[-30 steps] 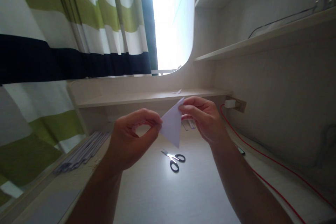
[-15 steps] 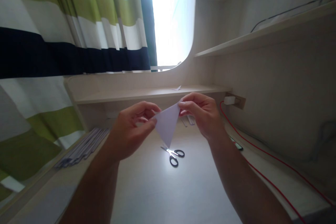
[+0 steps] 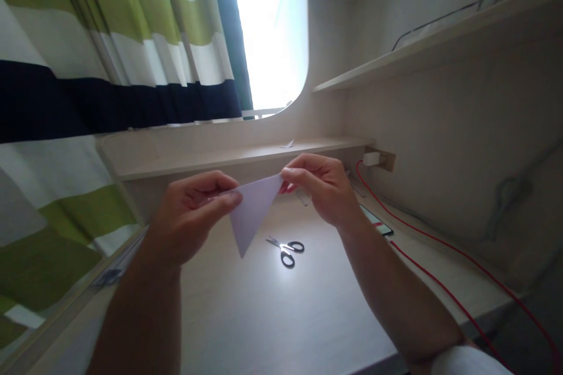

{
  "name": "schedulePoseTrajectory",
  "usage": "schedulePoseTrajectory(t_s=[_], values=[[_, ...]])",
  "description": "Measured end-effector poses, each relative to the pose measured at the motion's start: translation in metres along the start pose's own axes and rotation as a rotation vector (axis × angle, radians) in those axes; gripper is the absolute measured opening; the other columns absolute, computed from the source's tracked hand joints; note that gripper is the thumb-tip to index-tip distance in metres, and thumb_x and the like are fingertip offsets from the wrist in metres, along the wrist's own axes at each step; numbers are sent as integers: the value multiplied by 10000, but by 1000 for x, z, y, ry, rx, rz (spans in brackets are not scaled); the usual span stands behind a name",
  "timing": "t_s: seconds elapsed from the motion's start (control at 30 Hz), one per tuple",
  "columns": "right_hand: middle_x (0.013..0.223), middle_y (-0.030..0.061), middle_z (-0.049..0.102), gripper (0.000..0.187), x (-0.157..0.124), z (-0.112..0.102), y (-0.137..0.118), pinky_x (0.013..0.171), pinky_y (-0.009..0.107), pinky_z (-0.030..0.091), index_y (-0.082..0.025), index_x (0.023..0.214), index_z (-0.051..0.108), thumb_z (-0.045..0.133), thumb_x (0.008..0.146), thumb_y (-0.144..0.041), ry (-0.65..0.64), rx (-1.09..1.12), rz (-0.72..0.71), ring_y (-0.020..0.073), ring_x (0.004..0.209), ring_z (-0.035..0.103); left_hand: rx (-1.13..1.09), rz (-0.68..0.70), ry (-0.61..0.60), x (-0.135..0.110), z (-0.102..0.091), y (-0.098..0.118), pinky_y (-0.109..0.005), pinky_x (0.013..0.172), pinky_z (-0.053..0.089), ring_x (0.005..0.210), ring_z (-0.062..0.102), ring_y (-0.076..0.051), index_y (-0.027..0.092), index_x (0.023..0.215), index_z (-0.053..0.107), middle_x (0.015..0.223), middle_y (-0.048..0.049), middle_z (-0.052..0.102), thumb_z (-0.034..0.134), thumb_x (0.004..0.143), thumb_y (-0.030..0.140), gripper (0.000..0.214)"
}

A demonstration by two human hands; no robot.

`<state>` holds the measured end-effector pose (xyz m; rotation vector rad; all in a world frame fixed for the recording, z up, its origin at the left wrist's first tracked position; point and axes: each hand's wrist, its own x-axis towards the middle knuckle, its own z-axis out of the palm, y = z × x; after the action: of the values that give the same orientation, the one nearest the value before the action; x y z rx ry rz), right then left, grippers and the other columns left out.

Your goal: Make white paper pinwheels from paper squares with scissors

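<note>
Head view: we seem to be mid-fold, left hand [image 3: 189, 215] and right hand [image 3: 324, 188] each pinching an upper corner of the paper triangle [image 3: 255, 202] above our desk [image 3: 272, 319]; next move probably needs gentle, even tension.

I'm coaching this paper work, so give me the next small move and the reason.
I'd probably slide the left hand along the top edge of the white paper toward the right hand, firming it: each hand pinches one end, the edge runs straight between, and the lower corner points down, unheld.
</note>
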<state>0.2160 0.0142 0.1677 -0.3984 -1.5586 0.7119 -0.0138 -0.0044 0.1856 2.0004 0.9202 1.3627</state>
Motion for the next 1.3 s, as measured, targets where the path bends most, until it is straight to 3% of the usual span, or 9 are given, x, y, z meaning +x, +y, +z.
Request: schedulePoseTrajectory(t_s=[0.17,0.27,0.43,0.63,0.77,0.87,0.97,1.1,1.3], values=[[868,28,787,186,1,3,6,665,255,575,-175,966,795,805,884,-342,-117,9,92,144,751,720,-70,25,93,2,5,-1,-234,579,453,642,586,-140,183,758,781,693,-17,687,810,778,255,80],[829,35,781,203,2,5,12,693,263,577,-158,921,807,778,911,-358,-186,-39,135,145,750,714,-86,40,115,8,7,-8,-232,565,449,627,590,-138,164,750,781,679,-28,696,815,777,263,108],[861,40,797,229,3,5,19,716,266,575,-168,959,824,779,917,-389,-194,-99,148,151,782,723,-133,47,151,17,9,-19,-226,558,476,606,602,-131,178,732,783,672,-19,706,817,756,235,71],[922,51,810,213,2,9,22,779,297,593,-170,974,821,779,918,-372,-227,-34,159,164,832,734,-199,77,245,17,12,-21,-224,547,487,576,608,-125,183,712,776,649,-9,708,821,717,212,54],[872,46,790,196,1,9,23,763,290,569,-155,944,801,748,937,-343,-326,-64,188,152,796,712,-240,105,353,19,19,-21,-218,555,490,550,598,-110,171,708,762,616,8,691,820,713,215,73],[827,38,766,210,-2,8,30,734,276,553,-155,911,778,722,947,-354,-323,-86,215,143,767,694,-286,51,384,19,26,-32,-235,576,524,586,630,-127,170,746,760,656,5,708,823,721,259,111],[801,28,757,215,-16,9,51,667,243,539,-166,887,743,755,899,-380,-303,-81,401,132,731,692,-322,-99,443,6,33,-57,-232,569,530,579,622,-123,175,759,744,672,12,704,843,685,320,191],[782,66,766,297,-57,15,92,567,240,525,-158,841,695,740,865,-450,-365,-40,598,149,660,707,-310,-254,513,-31,49,-98,-230,564,525,593,619,-125,164,769,719,682,0,689,833,685,401,275],[889,99,791,313,-105,27,134,582,240,539,-160,831,683,712,852,-471,-458,21,734,155,694,730,-213,-411,556,-81,69,-134,-262,607,544,652,640,-149,169,862,664,732,-14,665,763,728,559,424]])
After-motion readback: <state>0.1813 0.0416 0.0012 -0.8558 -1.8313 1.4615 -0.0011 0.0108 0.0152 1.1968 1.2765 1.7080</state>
